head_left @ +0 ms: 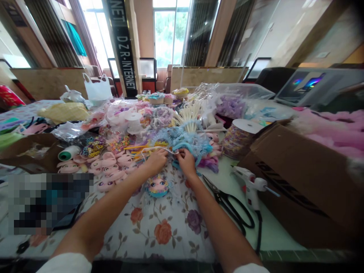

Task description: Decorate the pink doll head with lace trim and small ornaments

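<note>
My left hand (157, 161) and my right hand (185, 161) meet a short way apart over the middle of the table. Between them runs a thin white cord (171, 151), with the fingers of each hand closed on it. Its free part (146, 149) loops out to the left past my left hand. Just beyond my hands lies a fluffy light-blue trim (196, 138). Below them, on the flowered cloth, rests a doll's face (158, 185) edged with blue and yellow decoration. Several pink doll heads (109, 168) lie to the left of my left forearm.
Black-handled scissors (231, 203) and a white glue gun (250, 182) lie right of my right forearm, beside a large cardboard box (307, 182). A ribbon spool (241, 138) stands behind. Further left are a thread cone (69, 152) and a brown open box (31, 151).
</note>
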Tool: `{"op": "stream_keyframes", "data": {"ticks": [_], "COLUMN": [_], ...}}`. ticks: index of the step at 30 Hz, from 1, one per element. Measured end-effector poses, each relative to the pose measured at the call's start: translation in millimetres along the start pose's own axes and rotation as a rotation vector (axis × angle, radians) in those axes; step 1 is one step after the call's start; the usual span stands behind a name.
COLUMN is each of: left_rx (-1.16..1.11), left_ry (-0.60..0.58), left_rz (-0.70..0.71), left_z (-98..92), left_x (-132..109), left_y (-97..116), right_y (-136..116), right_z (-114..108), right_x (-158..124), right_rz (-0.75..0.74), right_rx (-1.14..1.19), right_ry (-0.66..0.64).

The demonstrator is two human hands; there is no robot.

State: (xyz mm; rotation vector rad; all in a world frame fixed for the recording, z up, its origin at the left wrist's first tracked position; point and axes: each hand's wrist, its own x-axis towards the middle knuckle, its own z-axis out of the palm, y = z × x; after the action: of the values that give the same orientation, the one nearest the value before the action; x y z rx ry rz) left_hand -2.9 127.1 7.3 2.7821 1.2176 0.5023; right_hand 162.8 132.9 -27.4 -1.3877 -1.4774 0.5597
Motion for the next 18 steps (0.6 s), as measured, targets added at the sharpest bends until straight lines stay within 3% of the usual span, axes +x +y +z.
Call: {"op": "stream_keyframes", "data": {"ticks": [8, 11, 14, 18], "left_rx": [-0.416, -1.056, -1.407, -1.594], "left_ry": [0.139, 0.185, 0.193, 0.193], "left_rz": [-0.212, -0.346, -0.291, -0.208], "left_z": [-50.7, -75.4, -98.2, -122.5], "left_x": [3.5, 5.7, 8.9, 13.8], "left_y": [-4.8, 4.3, 19.9, 43.3], "right_y": [10.0, 10.3, 8.7, 5.3], "right_z": [6.3, 7.2, 4.7, -5.2], "right_x": [-1.4, -4.6, -6.7, -8.9], "right_rz": [0.041, 0.061, 0.073, 0.048], "right_rx": [0.162, 0.187, 0.196, 0.188], "right_ry": [0.001, 0.0, -0.03, -0.12]}}
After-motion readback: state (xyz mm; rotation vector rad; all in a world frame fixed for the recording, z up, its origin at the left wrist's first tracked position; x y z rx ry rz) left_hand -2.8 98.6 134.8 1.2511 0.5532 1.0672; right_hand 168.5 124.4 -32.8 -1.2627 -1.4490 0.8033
